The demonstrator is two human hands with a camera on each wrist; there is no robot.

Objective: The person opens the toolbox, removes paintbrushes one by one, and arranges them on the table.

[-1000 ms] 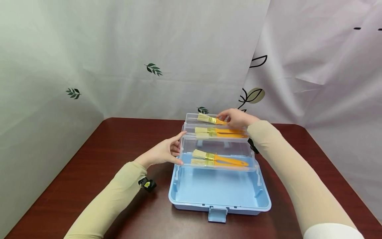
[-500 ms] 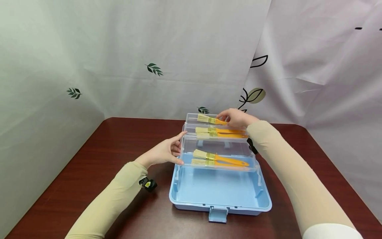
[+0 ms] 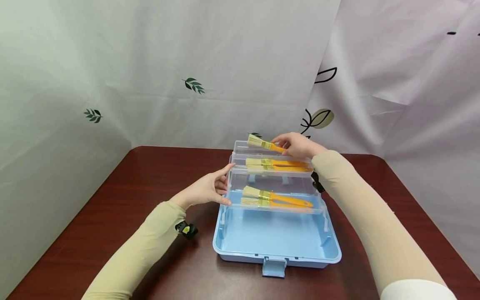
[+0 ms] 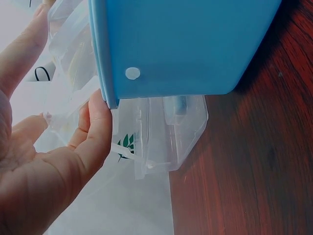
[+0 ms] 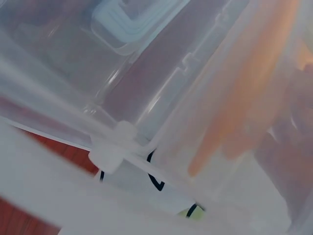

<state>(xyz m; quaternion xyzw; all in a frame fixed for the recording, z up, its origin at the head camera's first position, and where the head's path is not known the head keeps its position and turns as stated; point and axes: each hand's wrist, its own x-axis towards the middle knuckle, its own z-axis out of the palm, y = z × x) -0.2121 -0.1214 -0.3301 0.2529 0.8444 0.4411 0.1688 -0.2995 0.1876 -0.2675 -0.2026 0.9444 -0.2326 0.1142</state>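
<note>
A blue toolbox stands with its clear tiered trays raised in steps toward the back. My right hand pinches the orange handle of a paintbrush over the top tier, bristles pointing left. My left hand spreads along the left side of the trays, thumb at the lower tier and a finger by the middle one. From the left wrist, fingertips touch the blue rim. Paintbrushes lie in the lower tray and the middle tray. The right wrist view is blurred and hides the held brush.
The dark red wooden table extends on both sides of the box. A blue latch hangs open at the box's front. A pale backdrop with leaf prints rises behind the table.
My right hand has lifted slightly, raising the paintbrush up from the top tray with its bristles tilting higher. The left hand stays against the trays.
</note>
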